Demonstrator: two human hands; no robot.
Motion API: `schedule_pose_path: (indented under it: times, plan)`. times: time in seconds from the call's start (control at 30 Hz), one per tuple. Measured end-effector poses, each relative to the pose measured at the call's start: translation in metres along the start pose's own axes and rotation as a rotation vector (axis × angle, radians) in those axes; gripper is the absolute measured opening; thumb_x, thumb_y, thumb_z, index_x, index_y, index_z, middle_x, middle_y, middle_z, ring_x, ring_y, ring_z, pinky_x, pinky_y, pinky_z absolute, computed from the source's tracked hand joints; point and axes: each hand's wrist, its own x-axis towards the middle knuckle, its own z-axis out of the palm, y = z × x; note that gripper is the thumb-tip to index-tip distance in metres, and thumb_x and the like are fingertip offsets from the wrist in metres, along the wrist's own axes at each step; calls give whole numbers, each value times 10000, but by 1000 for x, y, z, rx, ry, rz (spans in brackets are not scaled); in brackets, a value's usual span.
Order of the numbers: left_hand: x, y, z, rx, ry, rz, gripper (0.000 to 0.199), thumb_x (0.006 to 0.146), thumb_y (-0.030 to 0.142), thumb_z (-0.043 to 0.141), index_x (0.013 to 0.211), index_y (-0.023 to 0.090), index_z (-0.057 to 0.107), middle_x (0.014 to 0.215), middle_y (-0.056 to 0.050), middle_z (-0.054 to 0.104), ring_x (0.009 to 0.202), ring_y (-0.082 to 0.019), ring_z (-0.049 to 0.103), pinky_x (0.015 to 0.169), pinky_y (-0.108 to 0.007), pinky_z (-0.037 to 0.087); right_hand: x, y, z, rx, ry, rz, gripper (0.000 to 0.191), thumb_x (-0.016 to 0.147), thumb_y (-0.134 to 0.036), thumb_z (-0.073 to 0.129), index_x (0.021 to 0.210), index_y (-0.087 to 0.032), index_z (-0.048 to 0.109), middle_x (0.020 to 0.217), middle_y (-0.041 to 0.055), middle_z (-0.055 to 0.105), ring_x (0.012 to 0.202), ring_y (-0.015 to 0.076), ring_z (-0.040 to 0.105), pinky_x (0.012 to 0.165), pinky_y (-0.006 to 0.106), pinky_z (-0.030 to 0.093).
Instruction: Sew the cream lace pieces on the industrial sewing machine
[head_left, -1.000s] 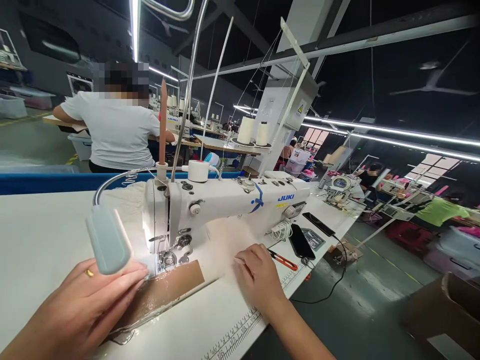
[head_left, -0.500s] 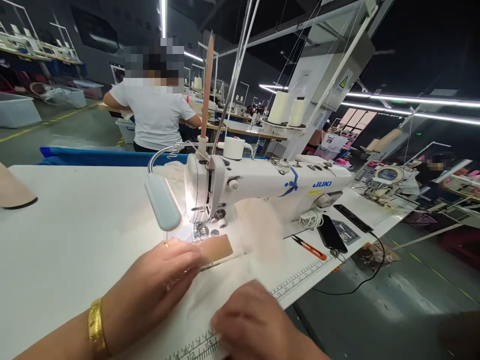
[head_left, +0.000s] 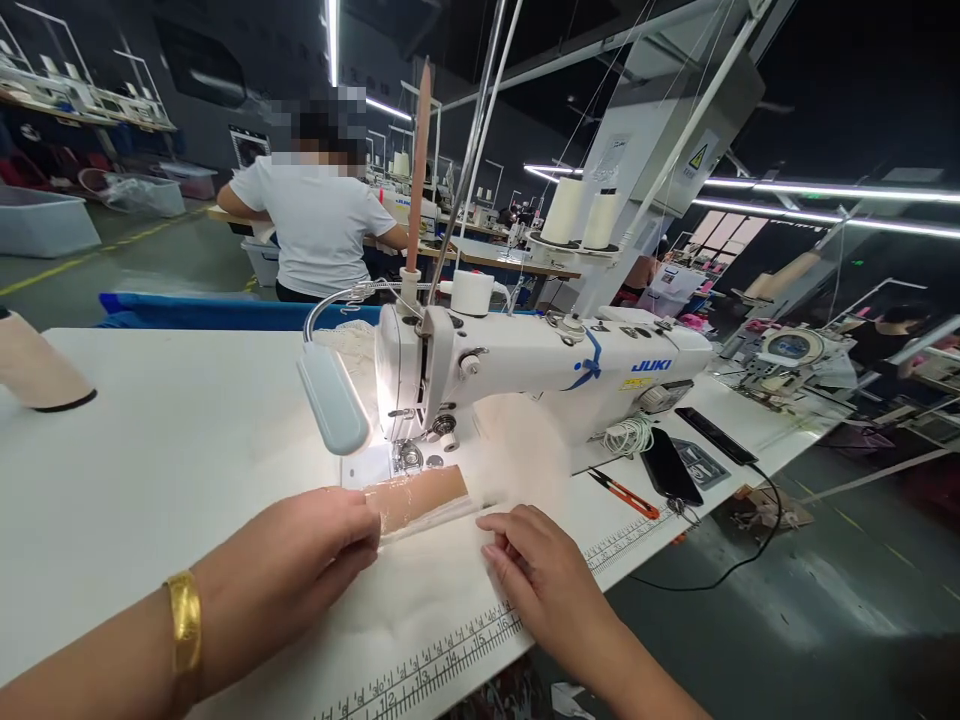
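Observation:
In the head view my left hand, with a gold bangle at the wrist, closes on the left end of a flat brown strip with a shiny clear edging. The strip lies in front of the needle area of a white JUKI sewing machine. Sheer cream fabric spreads under the machine arm and toward me. Along the strip's right end, my right hand has its thumb and forefinger curled at the fabric, pinching it. Exactly how much cloth is between those fingertips is hard to see.
Orange thread snips, a black phone and a coiled white cord lie right of the machine. A grey lamp hangs by the needle. Rulers mark the table's front edge. A co-worker sits ahead.
My right hand has moved up and away from the front edge to the fabric beside the strip. My left hand has shifted slightly left, leaving more of the brown strip showing.

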Motion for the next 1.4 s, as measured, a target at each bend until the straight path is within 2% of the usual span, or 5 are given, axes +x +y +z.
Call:
schedule_pose_path:
  times: [0.63, 0.83, 0.97, 1.13, 1.4]
  plan:
    - [-13, 9, -43, -222, -46, -189, 384, 1039, 462, 469, 770, 215, 586, 747, 15, 644, 679, -158, 574, 631, -261, 439, 44, -26, 13, 99, -186, -121, 426, 1039, -289, 718, 1446, -251, 598, 1340, 89, 683, 1260, 293, 595, 1083, 501, 535]
    - [-12, 4, -50, -282, 3, -269, 379, 1032, 497, 485, 829, 219, 643, 766, 26, 650, 697, -161, 567, 643, -258, 439, 68, -26, 23, 124, -263, 5, 179, 964, -52, 653, 915, -224, 664, 935, 3, 681, 945, 230, 627, 842, 372, 530]
    - [-15, 3, -55, -311, 120, -268, 370, 1035, 506, 531, 847, 225, 682, 792, 26, 690, 720, -164, 607, 663, -256, 467, 66, -27, 10, 221, -106, 23, 187, 1011, -105, 583, 884, -233, 633, 928, 5, 657, 890, 208, 625, 759, 319, 506]
    - [-30, 13, -63, -383, 104, -105, 216, 1040, 392, 598, 936, 257, 731, 948, 28, 750, 871, -156, 676, 806, -245, 522, 40, -29, 6, -19, 196, -417, 234, 1034, -48, 527, 1098, -240, 644, 946, 31, 639, 876, 210, 567, 763, 331, 463]
    - [-46, 17, -37, -229, 24, -196, 226, 1048, 334, 522, 908, 242, 674, 925, 12, 702, 841, -166, 633, 788, -286, 481, 8, -28, 10, 14, -301, -515, 234, 1001, -66, 497, 1146, -200, 622, 1036, 46, 685, 902, 205, 565, 801, 351, 421]
